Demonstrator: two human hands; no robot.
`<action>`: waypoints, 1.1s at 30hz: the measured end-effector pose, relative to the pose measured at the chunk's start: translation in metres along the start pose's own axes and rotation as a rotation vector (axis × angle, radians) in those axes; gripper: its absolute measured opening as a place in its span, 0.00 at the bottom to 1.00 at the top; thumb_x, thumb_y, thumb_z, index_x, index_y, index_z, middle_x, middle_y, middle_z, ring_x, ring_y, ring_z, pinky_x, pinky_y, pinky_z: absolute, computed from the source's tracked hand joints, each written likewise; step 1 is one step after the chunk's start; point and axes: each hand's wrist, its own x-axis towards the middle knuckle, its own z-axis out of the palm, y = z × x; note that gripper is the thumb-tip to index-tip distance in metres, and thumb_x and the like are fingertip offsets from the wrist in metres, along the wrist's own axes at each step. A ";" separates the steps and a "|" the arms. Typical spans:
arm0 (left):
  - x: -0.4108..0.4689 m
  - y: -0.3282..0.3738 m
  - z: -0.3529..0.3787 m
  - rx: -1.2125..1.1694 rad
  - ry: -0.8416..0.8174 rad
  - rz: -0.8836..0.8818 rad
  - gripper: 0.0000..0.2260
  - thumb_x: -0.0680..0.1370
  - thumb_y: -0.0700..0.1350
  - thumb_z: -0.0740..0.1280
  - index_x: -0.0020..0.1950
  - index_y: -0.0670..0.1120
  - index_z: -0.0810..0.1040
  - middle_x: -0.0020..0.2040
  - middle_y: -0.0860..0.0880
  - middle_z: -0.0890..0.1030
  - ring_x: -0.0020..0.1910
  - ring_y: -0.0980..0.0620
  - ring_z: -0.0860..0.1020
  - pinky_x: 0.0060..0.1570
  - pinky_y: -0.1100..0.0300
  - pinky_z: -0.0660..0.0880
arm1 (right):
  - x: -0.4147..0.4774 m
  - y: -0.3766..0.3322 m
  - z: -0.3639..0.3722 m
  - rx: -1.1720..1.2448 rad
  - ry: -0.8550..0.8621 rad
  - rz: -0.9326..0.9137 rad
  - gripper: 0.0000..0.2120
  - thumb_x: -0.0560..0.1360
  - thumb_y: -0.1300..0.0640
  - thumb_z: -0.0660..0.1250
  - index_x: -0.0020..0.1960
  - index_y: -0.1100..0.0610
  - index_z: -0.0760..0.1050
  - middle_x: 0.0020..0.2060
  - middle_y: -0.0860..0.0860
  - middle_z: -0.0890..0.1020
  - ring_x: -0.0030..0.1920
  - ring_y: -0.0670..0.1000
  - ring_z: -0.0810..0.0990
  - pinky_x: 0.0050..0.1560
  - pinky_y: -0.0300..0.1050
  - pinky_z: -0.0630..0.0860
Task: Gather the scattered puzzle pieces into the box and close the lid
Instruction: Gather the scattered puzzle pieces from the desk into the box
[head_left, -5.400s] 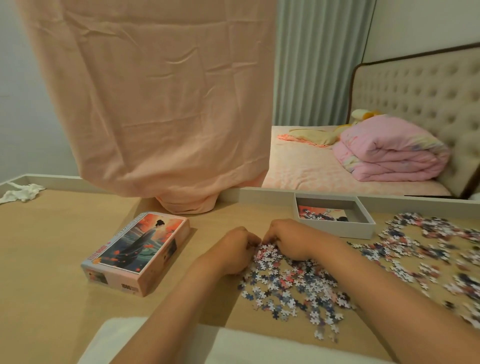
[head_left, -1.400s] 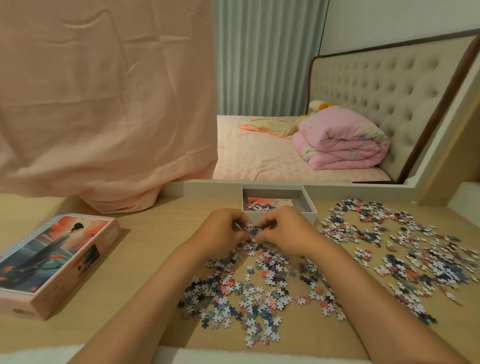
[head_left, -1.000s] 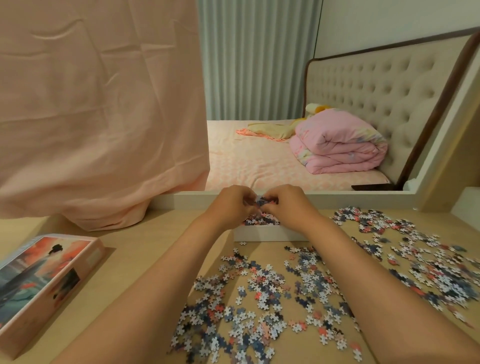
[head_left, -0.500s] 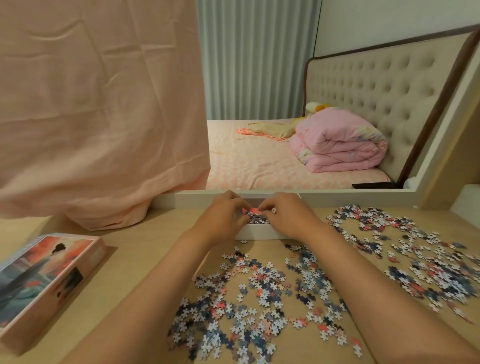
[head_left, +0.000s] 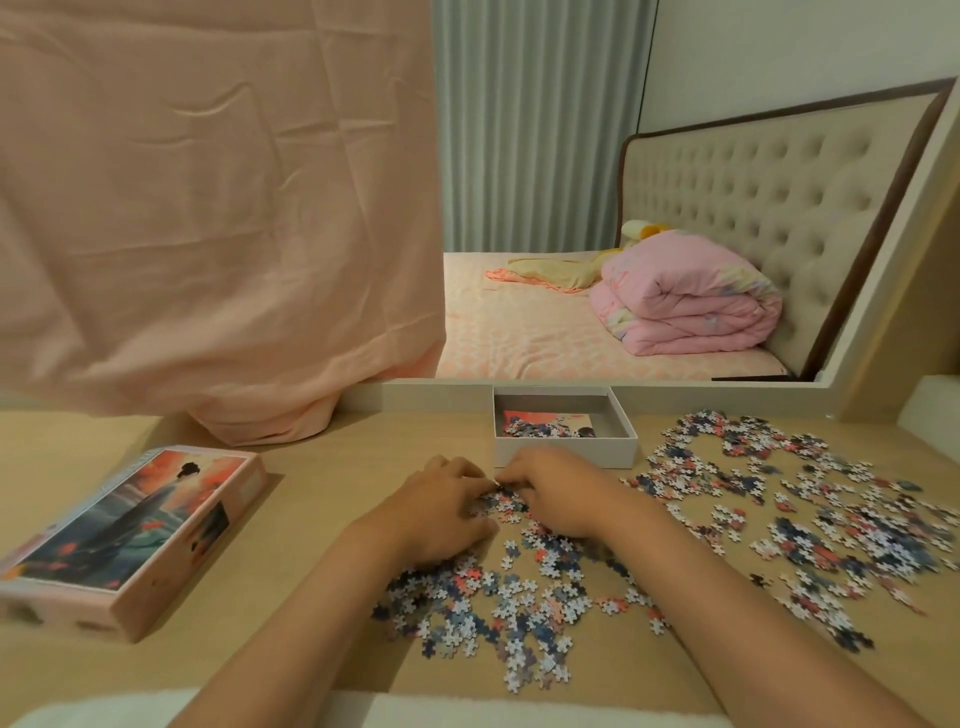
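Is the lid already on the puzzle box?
No, the white box stands open with some pieces inside, and the picture lid lies apart on the table, to its left.

we see both forearms cut off at the bottom edge, lid (head_left: 130, 525) blurred and clipped at left, fingertips hidden among pieces (head_left: 498, 506), right hand (head_left: 558, 488) covering the box's (head_left: 621, 415) near wall

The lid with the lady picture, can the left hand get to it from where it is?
Probably yes. The lid lies left of the left hand, with only bare table between them. The hand is busy scooping puzzle pieces.
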 end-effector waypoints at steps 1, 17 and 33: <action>-0.002 0.002 0.001 0.013 -0.008 0.017 0.27 0.78 0.61 0.62 0.75 0.55 0.66 0.71 0.55 0.67 0.68 0.51 0.62 0.69 0.49 0.62 | -0.004 -0.001 -0.002 0.046 0.002 0.010 0.21 0.79 0.64 0.59 0.65 0.46 0.79 0.57 0.50 0.82 0.50 0.51 0.80 0.53 0.50 0.79; 0.000 0.016 -0.001 -0.301 0.009 0.062 0.31 0.72 0.57 0.73 0.73 0.54 0.69 0.69 0.57 0.74 0.62 0.61 0.72 0.61 0.66 0.66 | -0.039 0.010 -0.012 0.140 -0.124 0.192 0.32 0.70 0.46 0.77 0.71 0.47 0.72 0.64 0.48 0.77 0.61 0.51 0.77 0.61 0.48 0.75; 0.003 0.027 -0.002 -0.096 -0.024 0.057 0.32 0.72 0.66 0.68 0.74 0.56 0.68 0.64 0.53 0.69 0.68 0.52 0.64 0.67 0.51 0.67 | -0.040 0.006 -0.011 0.141 -0.131 0.260 0.30 0.72 0.50 0.76 0.72 0.48 0.72 0.64 0.51 0.78 0.60 0.54 0.78 0.60 0.49 0.76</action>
